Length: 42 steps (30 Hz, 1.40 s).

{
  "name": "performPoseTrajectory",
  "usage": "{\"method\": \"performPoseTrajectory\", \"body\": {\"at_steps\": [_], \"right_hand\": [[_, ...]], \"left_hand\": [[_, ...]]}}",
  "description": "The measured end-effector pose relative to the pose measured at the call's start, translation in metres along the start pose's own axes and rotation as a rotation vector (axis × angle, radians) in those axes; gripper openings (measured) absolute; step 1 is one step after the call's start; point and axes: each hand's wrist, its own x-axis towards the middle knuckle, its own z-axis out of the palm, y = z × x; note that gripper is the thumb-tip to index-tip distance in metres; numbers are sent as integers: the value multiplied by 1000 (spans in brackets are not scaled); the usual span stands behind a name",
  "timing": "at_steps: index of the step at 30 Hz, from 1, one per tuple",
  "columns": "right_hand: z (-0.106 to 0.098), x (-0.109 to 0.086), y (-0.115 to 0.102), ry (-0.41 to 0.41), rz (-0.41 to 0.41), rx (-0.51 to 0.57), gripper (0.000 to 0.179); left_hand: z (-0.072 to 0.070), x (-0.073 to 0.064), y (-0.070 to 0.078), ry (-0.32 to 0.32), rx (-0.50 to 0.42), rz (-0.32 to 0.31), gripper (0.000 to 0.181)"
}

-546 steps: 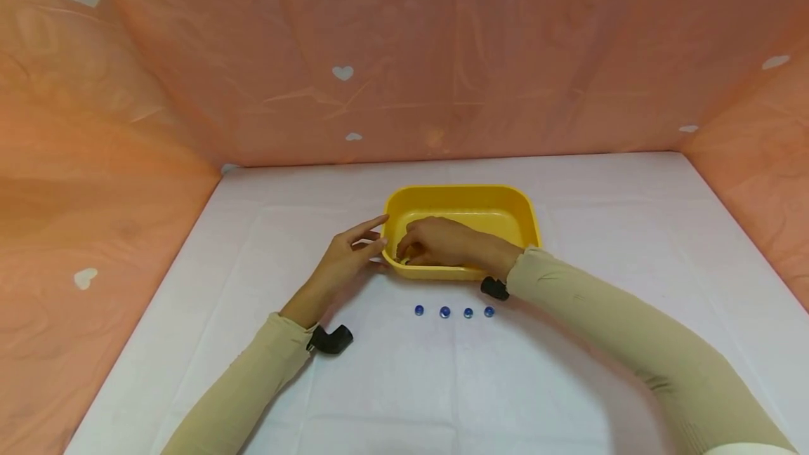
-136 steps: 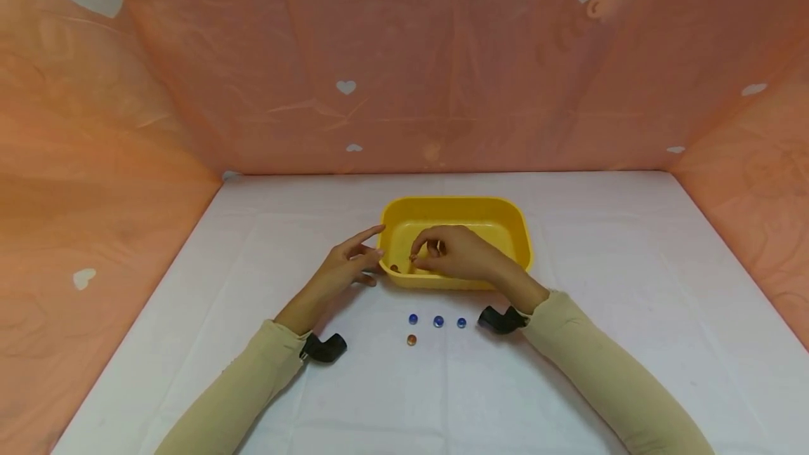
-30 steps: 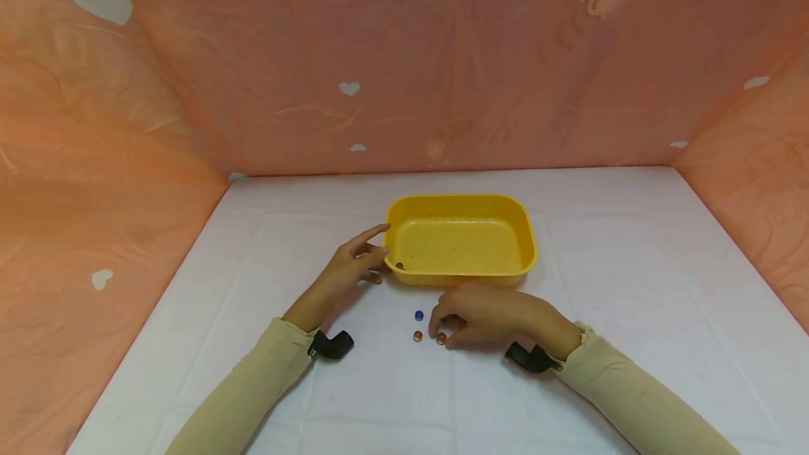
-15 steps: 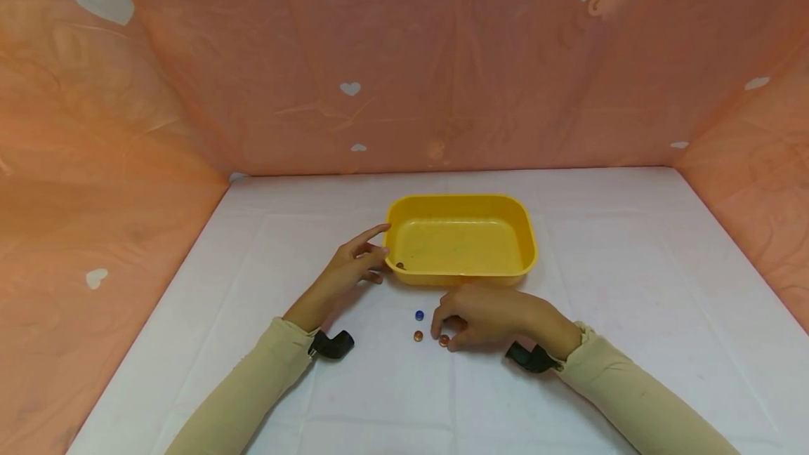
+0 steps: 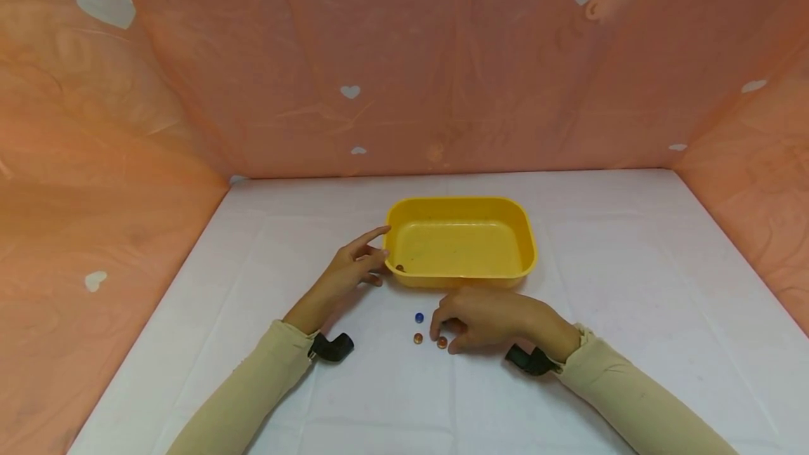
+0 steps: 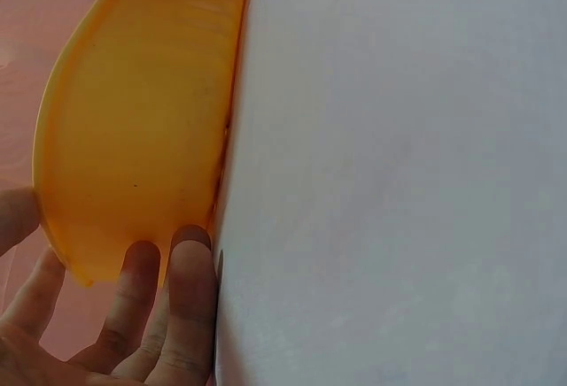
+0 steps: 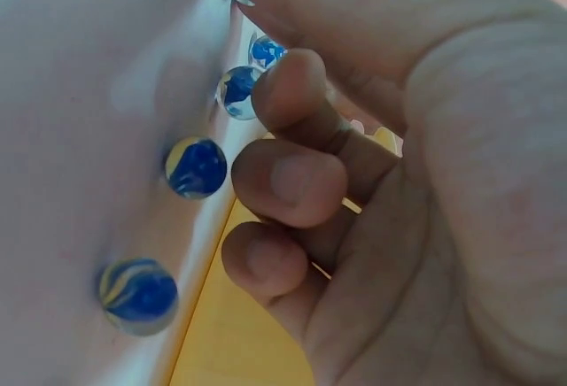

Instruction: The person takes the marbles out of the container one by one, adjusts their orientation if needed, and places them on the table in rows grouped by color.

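My left hand [image 5: 346,269] rests its extended fingers at the left end of a yellow tray [image 5: 461,279]; in the left wrist view the fingertips [image 6: 190,266] touch its outer wall. Just in front of the tray, my right hand [image 5: 489,316] has thumb and index finger around an orange marble [image 5: 442,343] at the cloth. A second orange marble [image 5: 418,338] lies to its left, below a blue marble [image 5: 419,317]. Several blue-swirled marbles, one of them a yellow-streaked marble [image 7: 140,296], show beside the right fingers; that hand hides most of them from the head view.
A small brown marble [image 5: 399,268] sits in the tray's near left corner. White cloth [image 5: 379,399] covers the table. An orange sheet with pale hearts [image 5: 404,62] encloses the back and both sides. A black wrist camera [image 5: 529,359] projects from the right cuff.
Since the earlier frames, orange marbles have come out of the tray onto the cloth below the blue row. Over the last second the right hand stays put while its marble shifts slightly.
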Motion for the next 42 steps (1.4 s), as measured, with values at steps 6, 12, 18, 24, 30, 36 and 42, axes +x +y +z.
{"method": "performPoseTrajectory", "body": {"at_steps": [6, 12, 18, 24, 30, 36, 42], "right_hand": [[2, 1, 0, -9, 3, 22, 22], [2, 0, -1, -15, 28, 67, 25], [-16, -8, 0, 111, 13, 145, 19], [-31, -11, 8, 343, 6, 159, 15], [-33, -8, 18, 424, 115, 158, 17], [-32, -5, 26, 428, 175, 176, 19], [-32, -3, 32, 426, 222, 191, 17]], "left_hand": [[0, -1, -3, 4, -2, -8, 54], [0, -1, -8, 4, -7, 1, 53], [0, 0, -7, 4, -16, 11, 54], [-2, 1, -6, -10, -10, 26, 55], [-2, 0, -5, -19, -14, 41, 56], [-1, 0, -3, -17, -8, 36, 56], [-1, 1, -1, -7, -10, 21, 54]]}}
